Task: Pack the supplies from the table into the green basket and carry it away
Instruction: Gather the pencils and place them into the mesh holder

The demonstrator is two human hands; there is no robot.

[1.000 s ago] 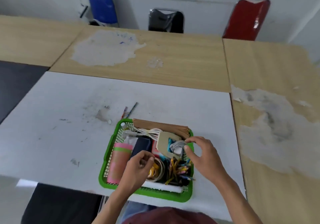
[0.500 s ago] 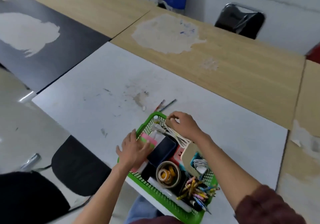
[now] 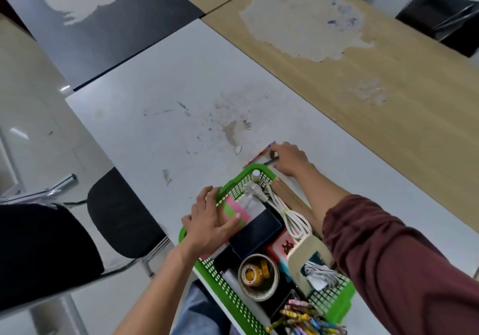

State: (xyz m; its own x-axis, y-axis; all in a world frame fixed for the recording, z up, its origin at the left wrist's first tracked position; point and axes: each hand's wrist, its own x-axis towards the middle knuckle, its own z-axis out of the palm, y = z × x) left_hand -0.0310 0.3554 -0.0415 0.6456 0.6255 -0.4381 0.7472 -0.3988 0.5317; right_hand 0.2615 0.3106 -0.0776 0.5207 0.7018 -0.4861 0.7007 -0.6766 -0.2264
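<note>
Green basket (image 3: pixel 234 182) sits at near edge of white tabletop (image 3: pixel 160 96). Long axis runs diagonal, near-right to far-left. Two pencils (image 3: pixel 259 156) lie just past far corner, crosswise to it.

Your left hand (image 3: pixel 210 220): grip wide, fingers flat on basket's left side.

Your right hand (image 3: pixel 290 161): fingers curled onto pencils; whether grip has them, cannot tell.

Worn wooden tabletop (image 3: pixel 388 127) beyond. Black chair (image 3: pixel 121 218) on pale floor (image 3: pixel 31 96).
</note>
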